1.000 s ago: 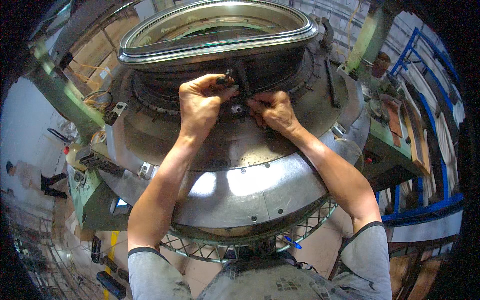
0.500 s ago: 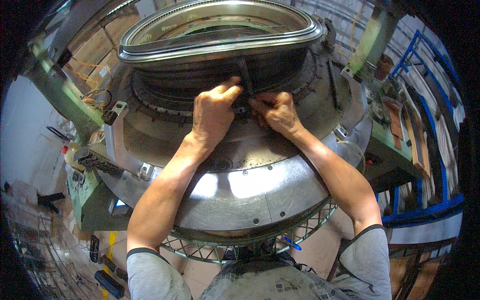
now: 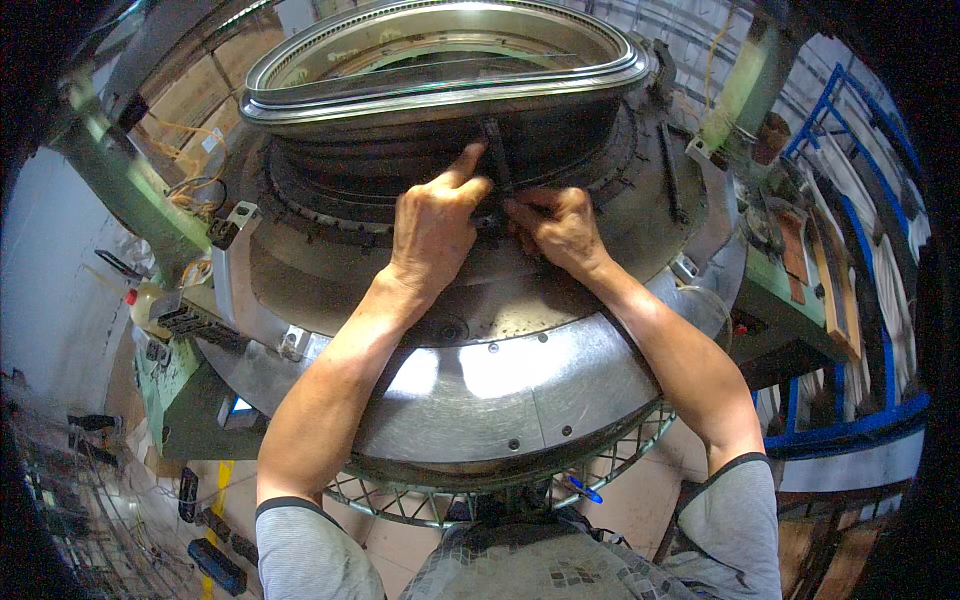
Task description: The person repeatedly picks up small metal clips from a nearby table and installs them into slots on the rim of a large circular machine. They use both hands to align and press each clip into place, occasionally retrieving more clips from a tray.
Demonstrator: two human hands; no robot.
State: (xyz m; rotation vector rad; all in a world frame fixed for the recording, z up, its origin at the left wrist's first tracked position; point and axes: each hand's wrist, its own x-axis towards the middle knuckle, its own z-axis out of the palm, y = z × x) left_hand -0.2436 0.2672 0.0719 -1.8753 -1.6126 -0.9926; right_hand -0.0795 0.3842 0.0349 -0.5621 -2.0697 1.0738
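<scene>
In front of me stands a big round machine with a dark, ribbed drum (image 3: pixel 350 160) under a shiny metal ring (image 3: pixel 440 100). A narrow upright strip (image 3: pixel 497 150) runs down the drum's front. My left hand (image 3: pixel 435 225) is just left of that strip, its index finger stretched up toward it and thumb apart, the other fingers curled. Close to the strip's lower end, my right hand (image 3: pixel 560 225) has its thumb and fingertips pinched together. Whatever lies in that pinch is too small and shadowed to make out.
A polished metal rim (image 3: pixel 500 390) curves below my forearms. Green posts (image 3: pixel 130 180) flank the machine. A dark rod (image 3: pixel 670 170) lies on the right of its plate. Blue racking (image 3: pixel 850 430) stands at right. A blue pen-like thing (image 3: pixel 585 489) is below the rim.
My left index finger has straightened and reaches higher along the strip. My right hand stays pinched in nearly the same place. The view has shifted very slightly.
</scene>
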